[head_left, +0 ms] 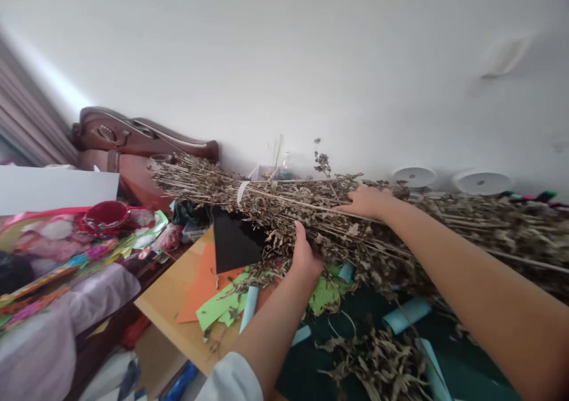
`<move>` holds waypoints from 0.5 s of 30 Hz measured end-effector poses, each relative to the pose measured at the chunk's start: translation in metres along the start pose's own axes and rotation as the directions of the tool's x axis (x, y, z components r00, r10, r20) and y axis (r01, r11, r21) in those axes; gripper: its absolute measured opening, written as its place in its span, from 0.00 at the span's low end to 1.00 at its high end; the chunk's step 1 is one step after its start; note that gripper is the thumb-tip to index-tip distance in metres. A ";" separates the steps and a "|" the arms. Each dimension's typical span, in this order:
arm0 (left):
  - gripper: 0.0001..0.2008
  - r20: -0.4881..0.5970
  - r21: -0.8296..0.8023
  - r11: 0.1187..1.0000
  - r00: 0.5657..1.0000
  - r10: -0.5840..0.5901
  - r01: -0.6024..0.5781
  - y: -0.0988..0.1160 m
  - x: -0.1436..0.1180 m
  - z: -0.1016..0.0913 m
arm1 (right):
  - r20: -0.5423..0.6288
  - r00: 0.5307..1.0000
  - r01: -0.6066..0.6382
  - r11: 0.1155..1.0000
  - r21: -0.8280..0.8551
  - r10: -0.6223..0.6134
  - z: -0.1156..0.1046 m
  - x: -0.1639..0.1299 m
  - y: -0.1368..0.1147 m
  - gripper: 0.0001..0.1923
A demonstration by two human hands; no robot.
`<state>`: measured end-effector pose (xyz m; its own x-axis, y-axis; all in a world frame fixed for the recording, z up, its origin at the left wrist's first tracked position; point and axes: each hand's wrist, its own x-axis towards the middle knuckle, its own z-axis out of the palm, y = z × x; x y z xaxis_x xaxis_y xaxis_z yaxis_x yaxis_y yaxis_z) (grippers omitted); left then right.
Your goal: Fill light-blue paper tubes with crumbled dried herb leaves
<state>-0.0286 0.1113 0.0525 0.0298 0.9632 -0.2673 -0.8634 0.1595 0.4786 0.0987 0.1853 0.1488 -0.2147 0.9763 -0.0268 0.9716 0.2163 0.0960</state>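
Note:
A long bundle of dried brown plant stalks (275, 202) lies across the table, bound with a white band (242, 190) near its left end. My left hand (304, 254) grips the bundle from below at its near side. Resting on top of the stalks, my right hand (367, 201) has its fingers pressed into them. Loose dried leaves (377, 359) lie on the dark green sheet (311, 365) beneath my arms.
Orange (202, 285) and green (217, 306) paper sheets, light blue rolls (406, 313) and a black box (235, 241) lie on the wooden table (166, 300). A bed with a dark wooden headboard (133, 134) and colourful items stands left. Two white discs (482, 183) sit by the wall.

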 end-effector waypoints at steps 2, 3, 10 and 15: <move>0.21 -0.033 -0.041 0.995 0.996 0.085 -0.086 -0.007 0.003 -0.002 | -0.035 0.999 0.016 1.000 -0.018 -0.016 -0.003 -0.010 -0.007 0.35; 0.19 -0.047 -0.054 0.992 0.992 0.114 -0.116 -0.009 0.004 -0.002 | -0.062 0.998 0.023 0.999 -0.030 -0.025 -0.006 -0.017 -0.011 0.34; 0.23 0.049 -0.092 0.995 0.998 0.042 -0.037 -0.011 -0.006 0.023 | -0.383 0.924 -0.059 0.989 -0.138 0.002 -0.028 -0.077 -0.025 0.24; 0.20 0.084 -0.076 0.995 0.994 0.072 -0.066 -0.012 -0.011 0.055 | -0.583 0.812 -0.226 0.939 -0.261 0.033 -0.041 -0.115 -0.022 0.20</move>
<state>0.0091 0.1111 0.0956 0.0097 0.9869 -0.1610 -0.8993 0.0790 0.4302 0.0978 0.0689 0.1907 -0.2001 0.8028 0.5617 0.9344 -0.0161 0.3559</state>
